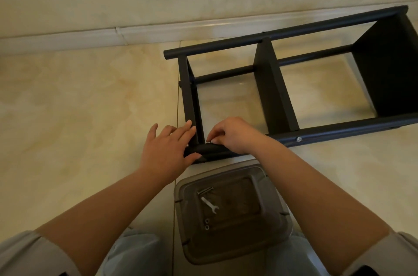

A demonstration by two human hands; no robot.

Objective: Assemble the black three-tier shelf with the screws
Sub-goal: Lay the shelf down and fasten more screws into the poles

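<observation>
The black three-tier shelf [271,85] lies on its side on the tiled floor, its round posts running left to right. My left hand [168,149] lies with straight fingers over the near post's left end and the leftmost board [192,99]. My right hand [233,134] pinches a small silver screw [209,140] with curled fingertips on top of the near post, just right of that board. A silver bolt head [299,139] shows further right on the same post.
A clear plastic box [230,212] with a lid stands between my knees; on the lid lie a small silver wrench [210,205], a few screws [204,191] and two washers [207,224]. A white skirting board [90,37] and the wall run behind the shelf.
</observation>
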